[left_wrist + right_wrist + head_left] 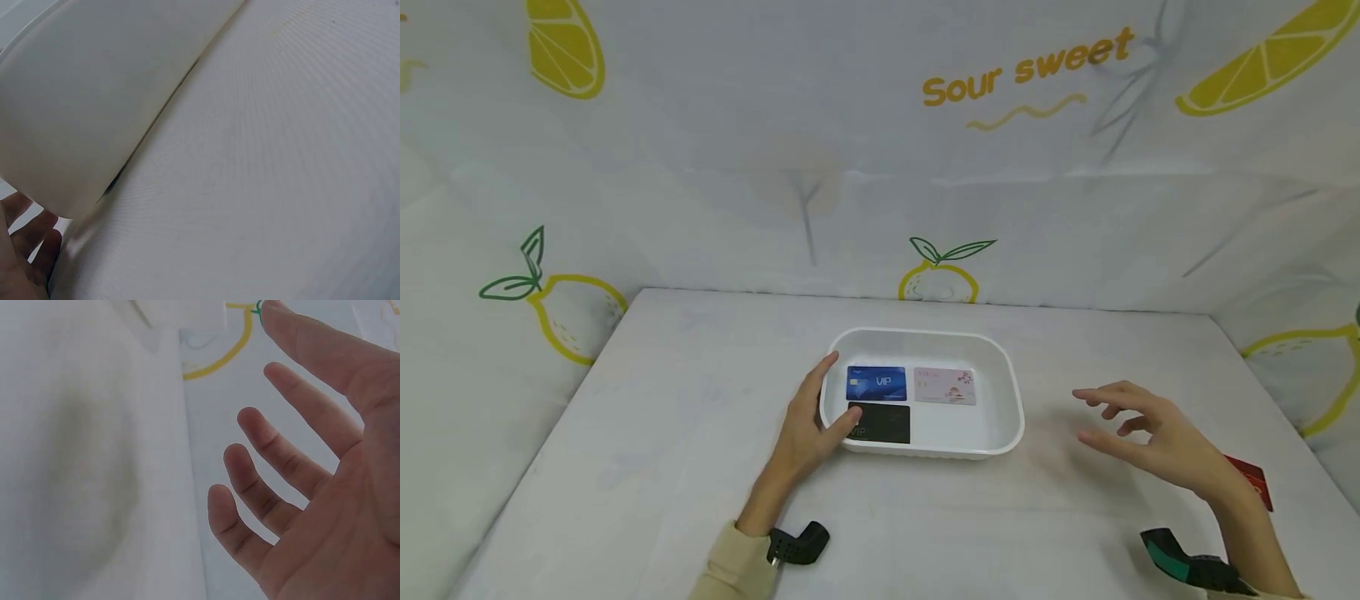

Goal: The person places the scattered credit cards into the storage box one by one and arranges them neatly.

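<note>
A white plastic tray [951,427] sits on the table. My left hand [803,440] grips its left end, the thumb over the front rim and the fingers along the outer wall. Inside the tray lie a blue VIP card [876,383], a pink card [945,387] and a black card [883,423]; the thumb tip covers part of the black one. To the tray's right, my right hand [1172,442] is held above the table with fingers spread and nothing in it. A red card [1253,482] lies partly hidden behind the right wrist.
The white table [700,375] meets a pale cloth backdrop [737,167] printed with lemons at its back and sides. Each wrist wears a dark strap-like device, such as the left wrist device [800,544].
</note>
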Motion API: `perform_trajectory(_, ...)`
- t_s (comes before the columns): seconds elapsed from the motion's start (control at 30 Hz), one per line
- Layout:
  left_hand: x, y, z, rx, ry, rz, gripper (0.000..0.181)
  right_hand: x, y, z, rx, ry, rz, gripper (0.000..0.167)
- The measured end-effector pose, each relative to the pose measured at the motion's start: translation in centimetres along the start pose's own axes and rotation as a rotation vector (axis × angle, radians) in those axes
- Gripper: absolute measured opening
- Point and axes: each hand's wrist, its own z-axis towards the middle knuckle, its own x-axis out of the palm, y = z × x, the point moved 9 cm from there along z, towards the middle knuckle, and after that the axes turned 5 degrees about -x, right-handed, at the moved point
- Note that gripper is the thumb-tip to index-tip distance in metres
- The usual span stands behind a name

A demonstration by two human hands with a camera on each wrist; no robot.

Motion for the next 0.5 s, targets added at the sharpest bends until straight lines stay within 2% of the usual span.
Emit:
perform_trajectory(0.23, 0.3, 0.1, 0.1, 0.0, 0.016, -0.003, 0.083, -1.5, -4.9, -3.1, 0.112, 0.023, -0.013, 0.048)
perform_trajectory(0.5, 0.1, 0.0, 0.0, -0.008, 0.01, -0.004, 0.083, -3.3, -9.4, -6.4, 0.207, -0.016, -0.01, 0.047)
